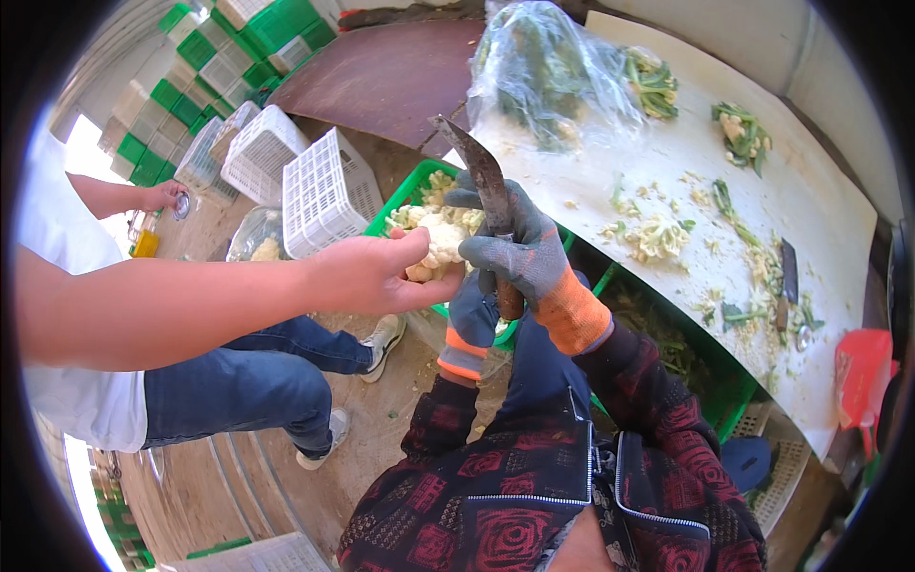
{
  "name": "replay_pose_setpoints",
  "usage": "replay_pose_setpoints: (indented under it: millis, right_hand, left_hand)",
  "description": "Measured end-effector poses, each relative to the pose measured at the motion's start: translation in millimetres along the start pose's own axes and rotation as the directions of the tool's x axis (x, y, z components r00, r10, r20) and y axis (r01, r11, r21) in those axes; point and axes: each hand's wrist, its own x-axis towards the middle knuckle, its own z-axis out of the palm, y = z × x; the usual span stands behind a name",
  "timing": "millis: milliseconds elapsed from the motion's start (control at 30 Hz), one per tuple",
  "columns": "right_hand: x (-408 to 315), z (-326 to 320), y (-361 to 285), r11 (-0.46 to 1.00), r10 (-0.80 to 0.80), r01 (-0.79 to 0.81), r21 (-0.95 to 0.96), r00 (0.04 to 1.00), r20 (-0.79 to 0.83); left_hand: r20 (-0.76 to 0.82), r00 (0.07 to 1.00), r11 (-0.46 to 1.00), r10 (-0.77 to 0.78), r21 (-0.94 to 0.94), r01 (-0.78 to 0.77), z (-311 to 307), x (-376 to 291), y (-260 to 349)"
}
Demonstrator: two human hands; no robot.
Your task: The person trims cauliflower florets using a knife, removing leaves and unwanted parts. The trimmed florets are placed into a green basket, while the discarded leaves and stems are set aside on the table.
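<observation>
My right hand (525, 243), in a grey rubber-coated glove with an orange cuff, grips a curved knife (479, 161) by its wooden handle, blade pointing up. My left hand (472, 322), gloved alike, is just below and left of it; its fingers are partly hidden, so I cannot tell whether it holds anything. From the left, another person's bare hand (422, 275) holds a piece of white cauliflower (444, 243) close to my gloves. Behind these hands stands a green plastic crate (411, 189) with cauliflower pieces in it.
A white tabletop (686, 157) on my right bears a plastic bag of cauliflower (550, 79), trimmings, a cauliflower floret (659, 237) and a second knife (788, 275). A red scoop (861, 375) is at its near end. White crates (332, 189) and a co-worker (236, 379) are left.
</observation>
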Motion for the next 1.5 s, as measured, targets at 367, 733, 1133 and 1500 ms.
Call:
replay_pose_setpoints:
  millis: [367,733,1133,1500]
  right_hand:
    - [-24.5,-52.4,19.0,0.981,0.193,-0.177,0.08,0.94,-0.28]
    - [-48.3,-99.8,27.0,0.988,0.138,-0.095,0.125,0.904,-0.405]
    - [-101.0,-137.4,29.1,0.981,0.175,-0.193,0.028,0.806,-0.565]
    - [-146.9,-185.0,6.8,0.462,-0.37,0.104,-0.881,0.925,-0.085]
  left_hand:
    - [0.408,0.91,0.838,0.078,-0.521,0.161,31.3,22.1,9.8]
    - [0.533,0.844,0.514,-0.065,-0.707,0.486,2.7,40.9,-10.4]
    - [0.246,0.913,0.899,-0.326,-0.218,0.38,41.2,38.1,-70.1]
    - [-0.177,0.917,0.925,-0.359,0.067,0.375,97.1,31.9,-98.0]
